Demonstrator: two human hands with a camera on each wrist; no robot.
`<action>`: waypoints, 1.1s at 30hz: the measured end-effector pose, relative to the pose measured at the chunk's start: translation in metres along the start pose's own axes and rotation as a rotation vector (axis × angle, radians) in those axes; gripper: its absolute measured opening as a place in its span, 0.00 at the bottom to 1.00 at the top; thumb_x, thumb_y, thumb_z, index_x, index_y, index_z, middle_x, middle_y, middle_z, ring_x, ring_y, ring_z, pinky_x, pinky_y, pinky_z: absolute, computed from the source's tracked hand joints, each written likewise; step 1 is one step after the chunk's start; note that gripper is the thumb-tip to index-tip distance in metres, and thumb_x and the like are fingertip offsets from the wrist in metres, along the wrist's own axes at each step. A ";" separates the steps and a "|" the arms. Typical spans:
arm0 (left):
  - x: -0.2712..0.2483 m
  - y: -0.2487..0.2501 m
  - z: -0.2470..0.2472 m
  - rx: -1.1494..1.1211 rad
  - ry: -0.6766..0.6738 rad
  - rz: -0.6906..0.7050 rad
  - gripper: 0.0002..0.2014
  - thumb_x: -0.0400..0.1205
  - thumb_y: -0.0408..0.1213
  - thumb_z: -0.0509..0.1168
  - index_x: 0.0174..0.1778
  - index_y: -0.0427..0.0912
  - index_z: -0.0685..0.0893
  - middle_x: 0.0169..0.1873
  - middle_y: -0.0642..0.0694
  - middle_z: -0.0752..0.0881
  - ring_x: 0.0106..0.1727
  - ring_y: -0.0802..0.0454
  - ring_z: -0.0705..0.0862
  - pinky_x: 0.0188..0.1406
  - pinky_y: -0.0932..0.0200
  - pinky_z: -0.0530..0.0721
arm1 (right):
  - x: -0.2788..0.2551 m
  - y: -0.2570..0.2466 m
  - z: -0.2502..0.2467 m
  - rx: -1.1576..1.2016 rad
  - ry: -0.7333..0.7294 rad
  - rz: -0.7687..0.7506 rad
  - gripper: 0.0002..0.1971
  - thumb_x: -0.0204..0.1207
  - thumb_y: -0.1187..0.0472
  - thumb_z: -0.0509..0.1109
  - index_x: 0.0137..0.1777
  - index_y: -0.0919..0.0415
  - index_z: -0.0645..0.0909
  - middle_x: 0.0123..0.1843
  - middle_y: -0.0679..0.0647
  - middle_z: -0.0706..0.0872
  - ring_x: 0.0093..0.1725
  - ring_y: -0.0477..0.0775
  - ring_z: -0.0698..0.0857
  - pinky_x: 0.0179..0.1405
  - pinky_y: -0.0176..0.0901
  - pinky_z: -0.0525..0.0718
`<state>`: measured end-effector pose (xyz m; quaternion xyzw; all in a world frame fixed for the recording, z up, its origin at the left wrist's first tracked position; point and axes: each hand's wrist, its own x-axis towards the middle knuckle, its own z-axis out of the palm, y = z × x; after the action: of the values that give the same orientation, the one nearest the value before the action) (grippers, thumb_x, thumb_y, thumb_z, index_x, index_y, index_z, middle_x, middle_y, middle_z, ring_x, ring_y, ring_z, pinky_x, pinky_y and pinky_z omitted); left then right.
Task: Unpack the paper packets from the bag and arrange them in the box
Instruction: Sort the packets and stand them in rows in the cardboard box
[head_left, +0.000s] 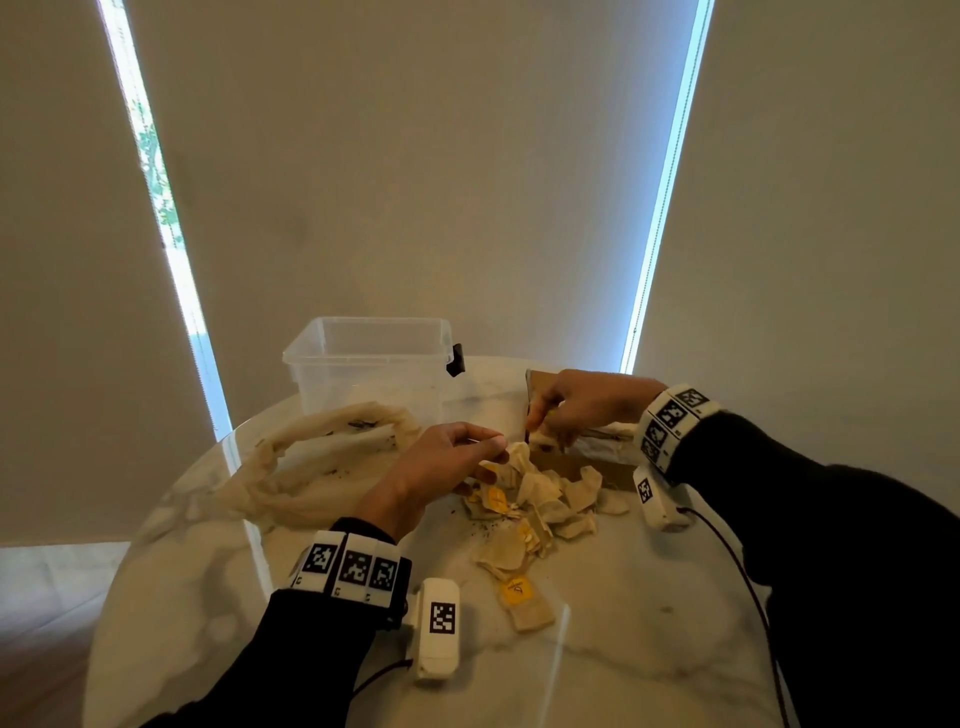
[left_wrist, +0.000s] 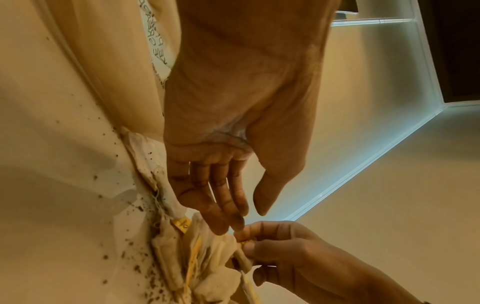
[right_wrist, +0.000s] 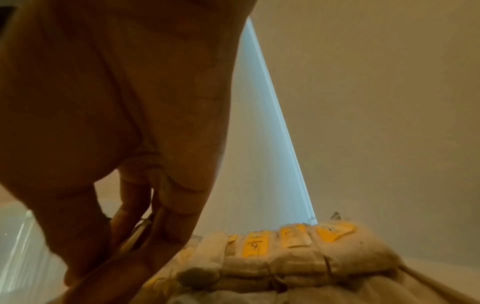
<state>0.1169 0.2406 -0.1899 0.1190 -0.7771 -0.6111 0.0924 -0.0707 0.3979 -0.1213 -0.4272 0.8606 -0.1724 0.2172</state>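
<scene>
The head view shows a round marble table with a loose pile of paper packets at its middle, an empty clear plastic box behind, and a limp cloth bag at the left. The left hand is above the pile; only the left wrist view makes clear that its fingers are straight and hold nothing. The right hand pinches one packet at a brown cardboard carton. The right wrist view alone shows packets in a neat row, with yellow tags up.
</scene>
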 end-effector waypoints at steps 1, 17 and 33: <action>0.000 0.000 0.000 0.000 0.001 -0.001 0.11 0.89 0.49 0.71 0.64 0.50 0.89 0.51 0.56 0.96 0.51 0.56 0.94 0.56 0.54 0.90 | 0.003 -0.002 0.001 -0.038 -0.041 0.005 0.10 0.85 0.68 0.74 0.61 0.59 0.92 0.61 0.56 0.93 0.48 0.47 0.92 0.42 0.32 0.88; -0.003 0.003 0.001 0.003 0.025 -0.008 0.13 0.88 0.51 0.72 0.64 0.51 0.90 0.53 0.56 0.95 0.48 0.59 0.95 0.49 0.58 0.87 | 0.020 0.003 0.012 -0.313 0.012 0.024 0.13 0.75 0.67 0.83 0.52 0.48 0.90 0.60 0.52 0.90 0.54 0.52 0.87 0.47 0.41 0.88; -0.007 0.008 -0.011 -0.037 0.121 0.036 0.11 0.88 0.48 0.72 0.64 0.50 0.89 0.56 0.52 0.94 0.53 0.55 0.93 0.57 0.48 0.92 | -0.016 -0.009 0.005 -0.126 0.285 -0.061 0.08 0.76 0.57 0.86 0.53 0.51 0.95 0.48 0.40 0.92 0.50 0.42 0.89 0.47 0.33 0.80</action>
<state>0.1261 0.2342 -0.1796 0.1401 -0.7608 -0.6151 0.1522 -0.0530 0.4053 -0.1177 -0.4369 0.8786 -0.1835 0.0601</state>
